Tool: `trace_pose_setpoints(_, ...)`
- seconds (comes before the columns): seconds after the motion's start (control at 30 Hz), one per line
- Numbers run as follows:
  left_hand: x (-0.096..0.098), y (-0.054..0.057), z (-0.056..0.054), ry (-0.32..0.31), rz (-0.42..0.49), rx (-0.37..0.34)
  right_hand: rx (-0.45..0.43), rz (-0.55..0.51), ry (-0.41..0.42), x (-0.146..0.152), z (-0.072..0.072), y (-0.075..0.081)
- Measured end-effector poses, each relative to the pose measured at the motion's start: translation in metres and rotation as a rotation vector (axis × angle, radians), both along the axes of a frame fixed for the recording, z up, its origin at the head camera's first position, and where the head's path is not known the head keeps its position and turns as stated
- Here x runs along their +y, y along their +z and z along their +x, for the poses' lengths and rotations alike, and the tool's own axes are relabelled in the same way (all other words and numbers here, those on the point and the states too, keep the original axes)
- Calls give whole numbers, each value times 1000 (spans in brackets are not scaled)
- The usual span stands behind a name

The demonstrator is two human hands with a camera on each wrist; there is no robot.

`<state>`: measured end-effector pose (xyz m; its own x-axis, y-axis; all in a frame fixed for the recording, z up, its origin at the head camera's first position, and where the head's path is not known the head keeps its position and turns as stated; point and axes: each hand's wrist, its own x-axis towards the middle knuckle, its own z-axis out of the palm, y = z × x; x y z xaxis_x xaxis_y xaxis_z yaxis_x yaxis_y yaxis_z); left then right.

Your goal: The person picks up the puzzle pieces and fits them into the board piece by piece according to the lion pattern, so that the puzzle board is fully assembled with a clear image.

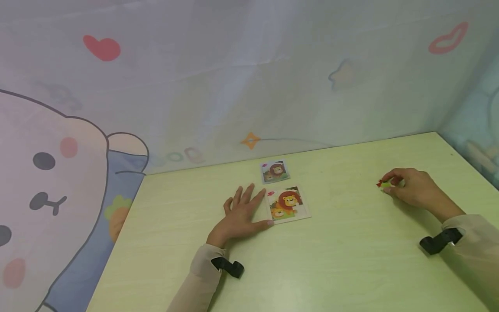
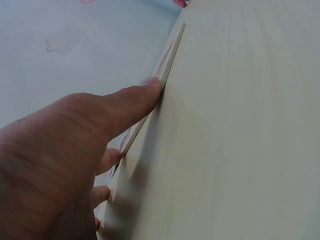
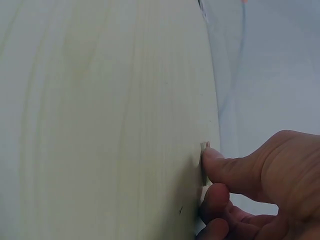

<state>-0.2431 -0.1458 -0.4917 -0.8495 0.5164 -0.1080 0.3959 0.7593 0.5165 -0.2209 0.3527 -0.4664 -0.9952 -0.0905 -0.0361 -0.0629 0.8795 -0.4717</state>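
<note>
A square lion jigsaw puzzle (image 1: 286,203) in a pale tray lies on the table, with a bare pale patch at its lower right. My left hand (image 1: 242,216) is spread beside it, thumb and index fingertip touching its left side; in the left wrist view the thumb (image 2: 135,100) rests against the tray's edge. Off to the right, my right hand (image 1: 415,187) pinches a small red and green puzzle piece (image 1: 385,184) between thumb and fingers. Only the thin edge of that piece (image 3: 204,146) shows in the right wrist view.
A smaller card (image 1: 275,171) with the same lion picture lies behind the puzzle. The pale wooden table (image 1: 343,268) ends at a printed cloth backdrop (image 1: 218,86), which also runs along the right side.
</note>
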Motion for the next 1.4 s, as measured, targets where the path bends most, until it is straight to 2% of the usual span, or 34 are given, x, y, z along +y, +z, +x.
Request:
trace_pose_setpoints(0.23, -1, 2, 2, -4, 23, 11, -3, 22, -5, -3, 0, 0)
trace_pose_setpoints(0.53, -2, 1, 3, 3, 13, 9, 60, -7, -34, -7, 1, 1)
trace_pose_setpoints(0.87, -1, 7, 6, -5, -9, 10, -53, -269, -15, -34, 7, 5)
trace_pose_setpoints(1.03, 1, 7, 4, -6, -18, 16, -58, -337, 32, -58, 7, 11)
trace_pose_setpoints(1.27, -1, 1, 2, -1, 14, 22, -99, -420, 99, -97, 4, 15)
trace_pose_setpoints(1.4, 0, 2, 2, 0, 1, 19, -127, -466, 140, -122, 1, 14)
